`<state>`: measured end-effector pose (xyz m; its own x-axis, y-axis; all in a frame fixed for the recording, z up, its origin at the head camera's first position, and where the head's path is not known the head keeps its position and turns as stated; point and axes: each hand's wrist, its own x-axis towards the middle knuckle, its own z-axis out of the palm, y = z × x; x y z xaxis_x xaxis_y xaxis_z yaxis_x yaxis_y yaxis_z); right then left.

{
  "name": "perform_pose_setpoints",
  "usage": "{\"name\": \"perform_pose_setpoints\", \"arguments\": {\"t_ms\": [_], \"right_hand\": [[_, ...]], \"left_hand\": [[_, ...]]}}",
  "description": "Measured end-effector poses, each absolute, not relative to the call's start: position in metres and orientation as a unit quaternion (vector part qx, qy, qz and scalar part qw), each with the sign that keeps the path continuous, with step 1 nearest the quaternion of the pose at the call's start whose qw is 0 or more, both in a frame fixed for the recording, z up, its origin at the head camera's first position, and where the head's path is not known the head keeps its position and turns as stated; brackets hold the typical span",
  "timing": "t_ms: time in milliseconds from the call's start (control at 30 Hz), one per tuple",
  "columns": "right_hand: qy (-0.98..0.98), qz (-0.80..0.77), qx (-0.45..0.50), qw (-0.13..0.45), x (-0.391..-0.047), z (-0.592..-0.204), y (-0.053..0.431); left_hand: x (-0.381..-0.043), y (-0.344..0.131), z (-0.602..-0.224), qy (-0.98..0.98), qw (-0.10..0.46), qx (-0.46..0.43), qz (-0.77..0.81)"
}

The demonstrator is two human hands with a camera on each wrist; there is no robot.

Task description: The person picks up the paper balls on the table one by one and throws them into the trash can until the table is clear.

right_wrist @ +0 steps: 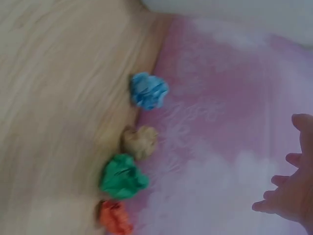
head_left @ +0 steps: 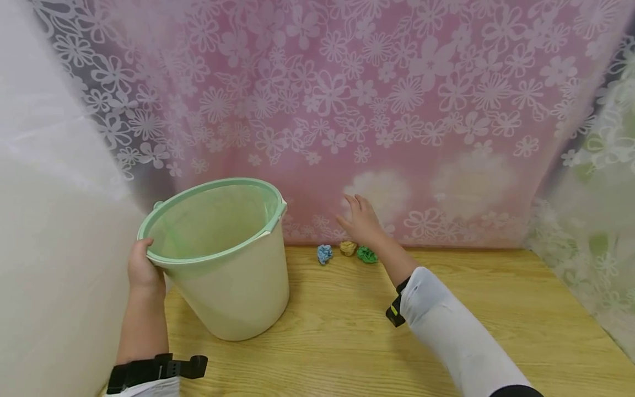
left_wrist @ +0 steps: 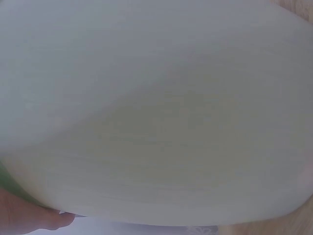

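Note:
A pale cream bucket (head_left: pixel 238 292) with a light green rim stands on the left of the wooden table, its mouth facing up. My left hand (head_left: pixel 145 267) grips the rim on its near left side, thumb hooked over the edge. In the left wrist view the bucket wall (left_wrist: pixel 161 127) fills nearly everything. My right hand (head_left: pixel 364 223) hovers with fingers spread and nothing held. Below and behind it lie crumpled paper balls: blue (head_left: pixel 324 254), tan (head_left: pixel 348 248) and green (head_left: pixel 367 255). An orange paper ball (right_wrist: pixel 115 217) appears only in the right wrist view.
A pink flowered curtain (head_left: pixel 317 182) hangs along the table's back edge, right behind the paper balls. White sheeting (head_left: pixel 59 220) borders the left side, and a pale patterned curtain (head_left: pixel 595 242) the right. The wooden tabletop (head_left: pixel 337 342) stretches across the front.

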<state>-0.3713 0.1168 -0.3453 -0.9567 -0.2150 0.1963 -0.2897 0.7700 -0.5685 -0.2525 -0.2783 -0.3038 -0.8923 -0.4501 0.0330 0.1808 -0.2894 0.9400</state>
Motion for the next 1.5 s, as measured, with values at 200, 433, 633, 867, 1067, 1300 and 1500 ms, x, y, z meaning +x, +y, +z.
{"name": "perform_pose_setpoints", "arguments": {"t_ms": [200,433,633,867,1067,1300,1500], "right_hand": [[-0.958,0.274,0.086,0.006,-0.372,-0.381,0.156],[-0.976,0.199,0.070,-0.044,-0.382,-0.417,0.185],[-0.981,0.167,0.079,-0.063,-0.394,-0.435,0.191],[-0.982,0.156,0.090,-0.060,-0.398,-0.452,0.200],[-0.983,0.133,0.099,-0.080,-0.389,-0.462,0.208],[-0.981,0.161,0.088,-0.062,-0.385,-0.474,0.216],[-0.981,0.165,0.092,-0.034,-0.380,-0.484,0.218]], "left_hand": [[-0.255,-0.274,-0.304,-0.579,0.193,0.107,-0.785],[-0.255,-0.273,-0.302,-0.577,0.201,0.102,-0.785],[-0.255,-0.273,-0.302,-0.574,0.199,0.105,-0.787],[-0.257,-0.271,-0.303,-0.575,0.199,0.103,-0.787],[-0.255,-0.272,-0.306,-0.585,0.195,0.108,-0.780],[-0.253,-0.272,-0.308,-0.584,0.196,0.113,-0.780],[-0.252,-0.273,-0.308,-0.584,0.195,0.114,-0.780]]}}
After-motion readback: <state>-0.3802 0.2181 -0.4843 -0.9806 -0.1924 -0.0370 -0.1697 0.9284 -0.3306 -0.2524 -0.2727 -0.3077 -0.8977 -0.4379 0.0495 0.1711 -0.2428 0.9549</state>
